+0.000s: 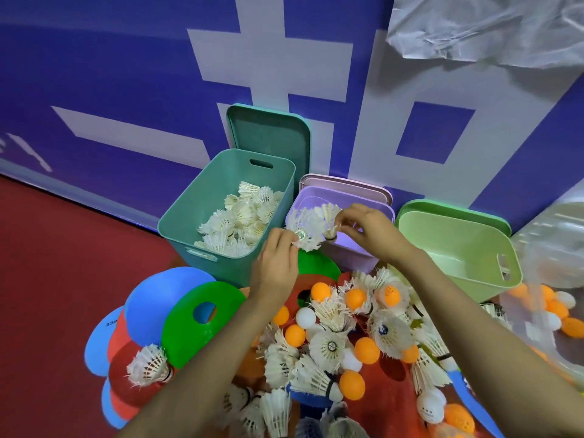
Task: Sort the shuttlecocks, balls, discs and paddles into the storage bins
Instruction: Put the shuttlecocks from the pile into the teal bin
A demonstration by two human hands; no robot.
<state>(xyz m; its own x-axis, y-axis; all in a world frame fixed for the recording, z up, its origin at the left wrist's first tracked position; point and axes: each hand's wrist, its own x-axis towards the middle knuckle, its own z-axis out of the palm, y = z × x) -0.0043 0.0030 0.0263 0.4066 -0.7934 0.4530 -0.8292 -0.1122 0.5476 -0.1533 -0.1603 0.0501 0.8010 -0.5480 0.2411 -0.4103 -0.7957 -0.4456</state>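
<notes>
My left hand [276, 263] pinches a white feather shuttlecock [305, 230] by its skirt. My right hand [368, 232] grips a second shuttlecock [330, 219] by its cork end. Both are held close together above the front rim of the purple bin [350, 254]. Left of it, the teal bin [189, 229] holds several shuttlecocks. To the right stands a light green bin [467, 248] with nothing visible inside. Below my arms lies a heap of shuttlecocks [328, 346], orange balls [366, 350] and white balls [306, 317]. Flat discs, green [189, 327], blue [158, 298] and red [132, 384], overlap at the left.
A blue wall with white lettering [94, 105] stands right behind the bins. Lids lean against it: a teal lid [268, 134] and a pink lid [347, 184]. A clear plastic bag [553, 279] with orange and white balls sits at the right. The floor [63, 248] is red.
</notes>
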